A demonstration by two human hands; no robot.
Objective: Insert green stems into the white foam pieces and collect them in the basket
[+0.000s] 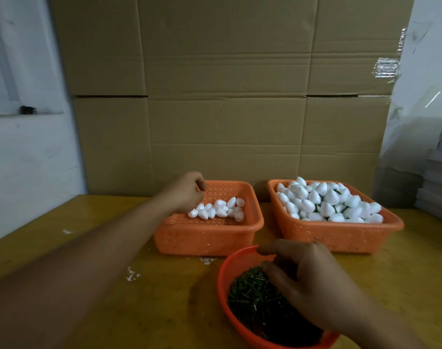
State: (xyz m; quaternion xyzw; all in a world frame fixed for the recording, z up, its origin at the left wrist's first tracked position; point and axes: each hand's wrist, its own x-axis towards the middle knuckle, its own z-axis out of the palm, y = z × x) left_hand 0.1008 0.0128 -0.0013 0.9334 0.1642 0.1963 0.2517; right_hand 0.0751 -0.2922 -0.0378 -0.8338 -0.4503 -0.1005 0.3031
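Fingers (272, 269) of the right hand (313, 280) curl down into the green stems (252, 298) in the round bowl (222, 285); whether they pinch one, I cannot tell. The left hand (187, 191), fingers loosely curled, hovers over the foam pieces (218, 209) in the left basket (204, 238).

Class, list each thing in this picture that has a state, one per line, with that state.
Left basket: nearly empty, few foam pieces.
Right basket: heaped with foam, green stems showing.
Round bowl: holds loose green stems.
Left hand: over left basket, fingers curled.
Right hand: reaching into bowl.
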